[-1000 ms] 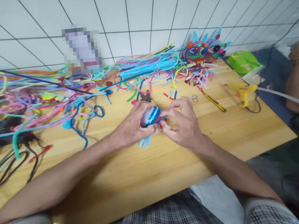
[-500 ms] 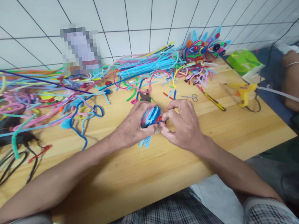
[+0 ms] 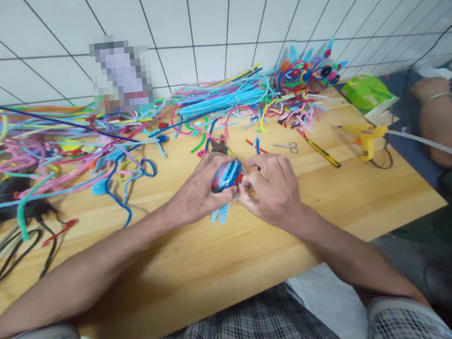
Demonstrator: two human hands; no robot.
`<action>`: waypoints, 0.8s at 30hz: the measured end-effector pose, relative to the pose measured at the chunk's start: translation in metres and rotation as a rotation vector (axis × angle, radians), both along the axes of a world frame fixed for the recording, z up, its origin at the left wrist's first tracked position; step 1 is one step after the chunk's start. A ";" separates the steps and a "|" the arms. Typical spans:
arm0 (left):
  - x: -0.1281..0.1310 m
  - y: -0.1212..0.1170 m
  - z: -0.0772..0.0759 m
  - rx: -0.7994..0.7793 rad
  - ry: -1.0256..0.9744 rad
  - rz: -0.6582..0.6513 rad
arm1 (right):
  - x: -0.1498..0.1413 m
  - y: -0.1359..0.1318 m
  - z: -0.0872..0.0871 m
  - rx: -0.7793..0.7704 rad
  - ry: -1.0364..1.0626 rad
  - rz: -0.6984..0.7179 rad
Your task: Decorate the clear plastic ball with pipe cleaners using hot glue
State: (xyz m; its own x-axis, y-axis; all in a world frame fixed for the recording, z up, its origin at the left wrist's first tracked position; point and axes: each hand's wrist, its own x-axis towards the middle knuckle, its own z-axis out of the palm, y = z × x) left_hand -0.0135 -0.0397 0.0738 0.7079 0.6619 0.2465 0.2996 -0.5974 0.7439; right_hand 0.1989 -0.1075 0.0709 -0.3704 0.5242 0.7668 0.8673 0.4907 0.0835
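A rounded pipe-cleaner figure (image 3: 226,176), striped in blue, light blue and some pink, is held over the middle of the table. My left hand (image 3: 198,191) is closed round its left side, thumb below and fingers on top. Two light blue fuzzy strips (image 3: 219,214) stick out beneath it toward me. At the figure's right edge, by a red part (image 3: 238,179), my right hand (image 3: 273,189) is closed in a pinch. Whatever lies between those fingertips is too small and hidden to tell. Dark-jawed pliers (image 3: 219,145) lie just beyond the figure.
Pipe cleaners (image 3: 223,103) are heaped along the tiled wall. Two finished-looking colourful figures (image 3: 308,73) stand at the back right. Small scissors (image 3: 286,146), a yellow cutter (image 3: 322,152) and a yellow glue gun (image 3: 367,137) lie rightward. Another person's arm (image 3: 437,117) is at far right.
My right hand has moved slightly left, its fingers curled tighter against the figure's red edge. A short blue piece beyond that hand appears shifted a little left. My left hand keeps its hold.
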 end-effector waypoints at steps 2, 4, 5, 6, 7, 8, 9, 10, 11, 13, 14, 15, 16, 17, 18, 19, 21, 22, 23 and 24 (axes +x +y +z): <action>0.000 0.000 -0.001 -0.006 -0.004 0.004 | 0.000 -0.001 0.000 -0.007 0.024 0.017; 0.000 0.000 -0.002 -0.016 -0.007 0.019 | 0.003 -0.002 0.003 -0.028 0.085 0.044; 0.000 0.001 -0.003 -0.025 -0.008 0.032 | 0.006 -0.003 0.005 -0.036 0.127 0.053; 0.000 0.001 -0.004 -0.040 -0.008 0.048 | 0.010 -0.003 0.009 -0.041 0.172 0.053; 0.001 0.000 -0.004 -0.057 -0.012 0.066 | 0.016 -0.002 0.014 -0.043 0.216 0.041; 0.001 0.000 -0.005 -0.077 -0.018 0.085 | 0.024 -0.001 0.019 -0.042 0.255 0.017; 0.001 0.000 -0.006 -0.098 -0.026 0.105 | 0.034 0.001 0.024 -0.047 0.289 -0.017; 0.001 -0.001 -0.007 -0.113 -0.042 0.127 | 0.045 0.004 0.029 -0.061 0.315 -0.059; 0.001 -0.001 -0.009 -0.128 -0.056 0.148 | 0.059 0.007 0.034 -0.086 0.336 -0.109; 0.001 -0.001 -0.013 -0.156 -0.076 0.213 | 0.093 0.014 0.039 -0.177 0.379 -0.215; 0.001 -0.001 -0.016 -0.178 -0.083 0.226 | 0.113 0.017 0.040 -0.230 0.400 -0.272; 0.002 -0.001 -0.019 -0.200 -0.097 0.235 | 0.133 0.019 0.039 -0.278 0.421 -0.332; 0.002 0.000 -0.022 -0.220 -0.118 0.241 | 0.154 0.020 0.036 -0.311 0.436 -0.395; 0.003 0.000 -0.025 -0.241 -0.134 0.239 | 0.174 0.021 0.032 -0.342 0.450 -0.466; 0.004 0.000 -0.028 -0.258 -0.145 0.238 | 0.193 0.021 0.027 -0.379 0.465 -0.546; 0.005 0.000 -0.030 -0.264 -0.153 0.238 | 0.209 0.020 0.021 -0.425 0.477 -0.627; 0.006 0.000 -0.032 -0.259 -0.163 0.238 | 0.232 0.020 0.006 -0.512 0.465 -0.723; 0.006 0.000 -0.033 -0.250 -0.168 0.240 | 0.238 0.020 -0.001 -0.533 0.455 -0.735; 0.006 0.000 -0.033 -0.241 -0.170 0.241 | 0.241 0.021 -0.009 -0.550 0.441 -0.731; 0.006 -0.001 -0.033 -0.232 -0.171 0.242 | 0.241 0.022 -0.016 -0.561 0.426 -0.716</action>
State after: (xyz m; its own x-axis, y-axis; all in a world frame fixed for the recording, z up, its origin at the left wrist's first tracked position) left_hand -0.0071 -0.0405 0.0413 0.4858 0.8571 0.1714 0.2711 -0.3341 0.9027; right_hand 0.4395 -0.0858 0.0548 0.4217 0.8425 0.3352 0.8771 -0.2853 -0.3864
